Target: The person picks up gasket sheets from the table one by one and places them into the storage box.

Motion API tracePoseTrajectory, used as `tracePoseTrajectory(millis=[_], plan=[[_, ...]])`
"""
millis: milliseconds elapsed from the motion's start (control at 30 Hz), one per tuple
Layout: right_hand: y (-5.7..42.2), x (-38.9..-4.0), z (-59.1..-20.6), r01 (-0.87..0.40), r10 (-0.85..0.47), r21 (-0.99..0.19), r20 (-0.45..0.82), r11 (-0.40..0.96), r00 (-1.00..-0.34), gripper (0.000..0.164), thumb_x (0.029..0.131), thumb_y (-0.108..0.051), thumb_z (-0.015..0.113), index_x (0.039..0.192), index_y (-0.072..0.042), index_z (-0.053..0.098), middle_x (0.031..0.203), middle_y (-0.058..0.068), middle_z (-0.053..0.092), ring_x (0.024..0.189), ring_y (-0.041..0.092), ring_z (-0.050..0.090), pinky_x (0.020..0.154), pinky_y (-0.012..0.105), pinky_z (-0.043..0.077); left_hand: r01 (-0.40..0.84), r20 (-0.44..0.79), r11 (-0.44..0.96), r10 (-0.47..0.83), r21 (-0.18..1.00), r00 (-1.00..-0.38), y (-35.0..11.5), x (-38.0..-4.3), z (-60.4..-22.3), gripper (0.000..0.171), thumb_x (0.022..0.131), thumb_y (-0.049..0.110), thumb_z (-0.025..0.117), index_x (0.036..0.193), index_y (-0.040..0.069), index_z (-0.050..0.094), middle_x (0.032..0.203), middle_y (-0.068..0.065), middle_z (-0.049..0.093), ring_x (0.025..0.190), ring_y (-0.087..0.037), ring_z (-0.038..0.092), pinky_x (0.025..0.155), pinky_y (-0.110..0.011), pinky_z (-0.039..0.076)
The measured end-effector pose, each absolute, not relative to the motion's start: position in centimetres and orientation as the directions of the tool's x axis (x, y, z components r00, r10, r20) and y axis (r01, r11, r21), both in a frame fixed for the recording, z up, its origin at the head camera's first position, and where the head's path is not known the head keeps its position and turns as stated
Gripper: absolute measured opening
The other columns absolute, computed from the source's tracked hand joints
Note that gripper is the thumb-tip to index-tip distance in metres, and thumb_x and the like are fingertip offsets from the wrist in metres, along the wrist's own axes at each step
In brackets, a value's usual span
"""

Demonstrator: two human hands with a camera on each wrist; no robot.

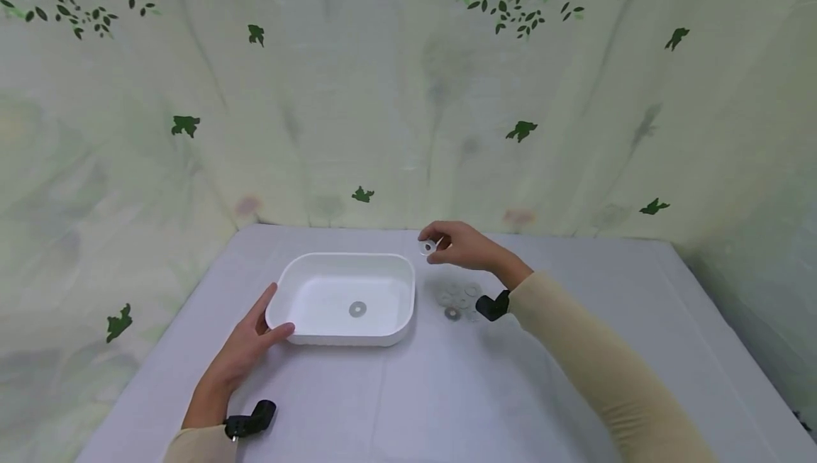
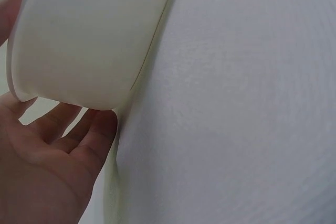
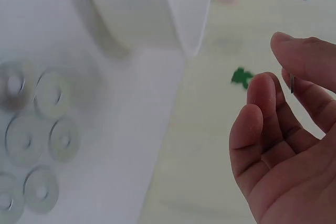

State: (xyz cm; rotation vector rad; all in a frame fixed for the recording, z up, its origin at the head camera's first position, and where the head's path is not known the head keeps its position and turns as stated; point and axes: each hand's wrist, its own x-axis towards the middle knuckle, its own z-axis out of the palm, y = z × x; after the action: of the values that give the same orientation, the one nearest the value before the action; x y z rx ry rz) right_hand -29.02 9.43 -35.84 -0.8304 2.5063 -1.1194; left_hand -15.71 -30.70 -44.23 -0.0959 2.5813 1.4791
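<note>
My left hand (image 1: 242, 351) grips the left end of a white rectangular tray (image 1: 319, 291), thumb at the front rim and fingers along the side. The left wrist view has the fingertips against the tray's outer wall (image 2: 86, 40). One flat grey washer (image 1: 353, 312) lies on the tray floor. Past the tray's back right corner, my right hand (image 1: 469, 248) pinches another washer (image 1: 423, 251) between thumb and index finger, raised above the table. In the right wrist view this washer (image 3: 292, 83) appears edge-on, with the other fingers loosely bent.
To the right of the tray, several pale washers (image 3: 41, 201) lie flat in a cluster on the white-covered table (image 1: 306, 406). A darker washer (image 1: 452, 318) sits at the cluster's front. Behind the table hangs a leaf-patterned curtain (image 1: 396, 94).
</note>
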Motion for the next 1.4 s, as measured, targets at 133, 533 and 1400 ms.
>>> tracePoseTrajectory(millis=[133,533,1400], plan=[[7.4,-28.4,-34.9,-0.408,-0.640,-0.754,-0.022,0.516,-0.768,0.038,0.090,-0.013,0.069,0.127,-0.012,0.062,0.121,0.009,0.065,0.103,0.021,0.061,0.089,0.031,0.053,-0.139,-0.178,0.521,0.024,0.842,-0.984,-30.7,-15.8,-44.1,0.096,0.093,0.031,0.068,0.161,0.029,0.000,0.169,-0.012,0.003,0.154,-0.040,0.014,0.105,-0.006,0.029],[3.6,-27.3,-35.6,-0.412,-0.704,-0.790,-0.034,0.454,-0.710,0.038,0.090,-0.012,0.069,0.128,-0.013,0.062,0.121,0.008,0.065,0.100,0.016,0.062,0.088,0.027,0.052,-0.136,-0.182,0.533,0.034,0.835,-0.983,-30.7,-15.9,-43.9,0.097,0.094,0.031,0.068,0.161,0.027,-0.002,0.169,-0.014,0.001,0.153,-0.041,0.014,0.105,-0.007,0.030],[0.8,-26.3,-36.3,-0.383,-0.709,-0.806,-0.063,0.452,-0.703,0.036,0.090,-0.013,0.070,0.125,-0.017,0.063,0.130,0.009,0.064,0.104,0.016,0.060,0.090,0.025,0.051,-0.151,-0.208,0.606,0.025,0.781,-0.978,-30.5,-15.9,-43.7,0.101,0.093,0.036,0.069,0.160,0.026,-0.007,0.168,-0.019,0.004,0.151,-0.042,0.022,0.117,-0.051,0.031]])
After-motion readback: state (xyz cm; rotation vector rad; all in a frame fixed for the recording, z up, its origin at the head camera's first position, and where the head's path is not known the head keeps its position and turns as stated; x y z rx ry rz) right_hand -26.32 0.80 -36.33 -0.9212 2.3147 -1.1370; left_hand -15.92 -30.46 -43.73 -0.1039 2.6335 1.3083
